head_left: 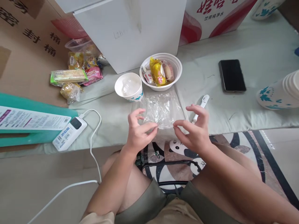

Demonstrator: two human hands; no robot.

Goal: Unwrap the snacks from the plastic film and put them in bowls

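Observation:
A clear plastic bag [161, 107] lies spread out near the front edge of the cloth-covered surface. My left hand [141, 129] pinches its near left corner between thumb and index finger. At the near right corner, my right hand [192, 129] pinches the same edge, other fingers curled. Just beyond the bag stands a white paper cup [129, 87] with a blue leaf pattern, something clear inside it. Beside the cup, a white bowl [177, 70] holds several wrapped snacks, one in a yellow wrapper [157, 71]. A white pen-like cutter [204, 101] lies partly behind my right hand.
A black phone [232, 75] and stacked paper cups [280, 93] are on the right. Wrapped snacks [70, 76] lie at left, near a white power bank [69, 133] with its cable [94, 140] hanging over the edge. White [130, 34] and cardboard boxes [28, 62] stand behind.

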